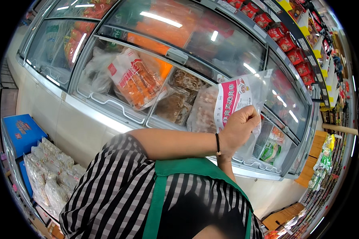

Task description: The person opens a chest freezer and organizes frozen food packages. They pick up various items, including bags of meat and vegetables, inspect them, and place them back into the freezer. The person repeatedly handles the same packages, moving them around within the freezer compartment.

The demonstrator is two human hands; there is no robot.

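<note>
My left hand (240,125), with a dark beaded cord at the wrist, reaches across my body. It is closed on a clear plastic bag of frozen meat pieces (202,110) with a pink and white printed label. The bag is tilted over the open part of a chest freezer (107,119). My right forearm rises behind the left wrist; the right hand is hidden there. Left of the bag, inside the freezer, a white and red printed bag of orange food sticks (137,80) lies on other bags. Brown frozen packs (170,107) fill the compartment beside it.
Sliding glass lids (221,41) with grey handles cover the freezer's far part. White wire dividers (116,109) run along its near edge. Red packets (278,34) line a shelf at the upper right. At the left stand a blue box (24,131) and a pile of clear-wrapped packs (48,170).
</note>
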